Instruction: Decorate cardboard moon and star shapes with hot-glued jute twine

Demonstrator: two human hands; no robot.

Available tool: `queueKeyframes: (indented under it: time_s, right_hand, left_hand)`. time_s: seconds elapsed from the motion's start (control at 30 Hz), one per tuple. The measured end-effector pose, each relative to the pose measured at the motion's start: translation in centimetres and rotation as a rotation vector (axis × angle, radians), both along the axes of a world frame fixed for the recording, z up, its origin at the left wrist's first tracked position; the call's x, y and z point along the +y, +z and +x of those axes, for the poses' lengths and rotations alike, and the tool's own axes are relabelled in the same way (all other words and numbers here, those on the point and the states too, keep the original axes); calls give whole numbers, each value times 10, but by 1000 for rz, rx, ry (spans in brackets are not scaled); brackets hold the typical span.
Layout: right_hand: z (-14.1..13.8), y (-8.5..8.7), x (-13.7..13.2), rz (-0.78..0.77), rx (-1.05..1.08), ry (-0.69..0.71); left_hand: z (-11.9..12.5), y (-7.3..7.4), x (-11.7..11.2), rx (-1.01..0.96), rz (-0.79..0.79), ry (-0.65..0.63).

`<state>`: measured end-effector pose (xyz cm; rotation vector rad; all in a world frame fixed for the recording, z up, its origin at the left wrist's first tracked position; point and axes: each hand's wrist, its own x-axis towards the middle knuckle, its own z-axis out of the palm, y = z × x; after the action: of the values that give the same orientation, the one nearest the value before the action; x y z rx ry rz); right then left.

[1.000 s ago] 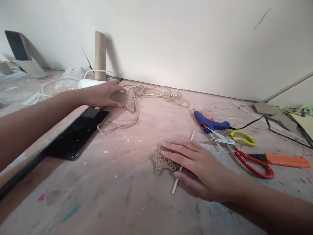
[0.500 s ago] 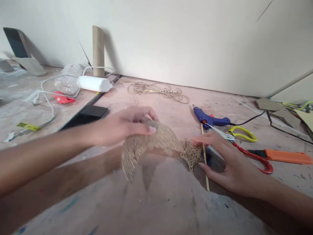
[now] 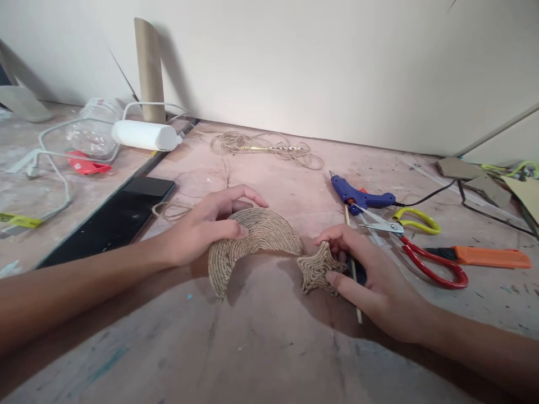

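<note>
Crescent (image 3: pixel 267 230) moved beside star (image 3: pixel 316 270), between left fingers (image 3: pixel 229 229), star between right fingers (image 3: pixel 351 289)

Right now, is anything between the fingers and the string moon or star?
Nothing visible: the left fingers hold the moon and the right fingers hold the star. A thin stick passes under the right fingers, beside the star.

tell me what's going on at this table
A person's left hand holds a twine-covered crescent, and the right hand pinches a twine-covered star close to the crescent's tip; whether the two touch is hard to tell. A thin stick is by the right hand, with a blue glue gun and scissors lying nearby.
</note>
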<state>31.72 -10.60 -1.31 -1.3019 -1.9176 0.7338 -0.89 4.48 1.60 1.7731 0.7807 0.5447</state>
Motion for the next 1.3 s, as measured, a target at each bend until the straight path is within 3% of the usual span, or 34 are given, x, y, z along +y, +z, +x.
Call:
queueKeyframes:
  time_s: [0.17,0.33,0.57,0.67,0.77,1.07,1.17,1.3]
  right_hand:
    - [4,6,-2,-52,162,-74]
    - [11,10,-1,61,314,-149]
    - [15,15,-4,230,74,-68]
    - [15,17,-7,319,-45,49]
    - [11,15,-10,404,-119,180]
    - [4,9,-6,345,-70,327]
    - [8,11,0,349,-119,438]
    - [10,14,3,315,-143,464]
  left_hand:
    - [4,-3,1,-84,36,-25]
    - [6,-11,10,-310,249,-22]
    - [8,-7,-2,-198,589,-397]
    - [4,2,-13,-79,769,-564]
    - [0,6,-21,-23,809,-684]
    - [-7,-6,-20,101,903,-789]
    - [-6,-4,-16,60,925,-768]
    - [-2,-2,-15,15,904,-720]
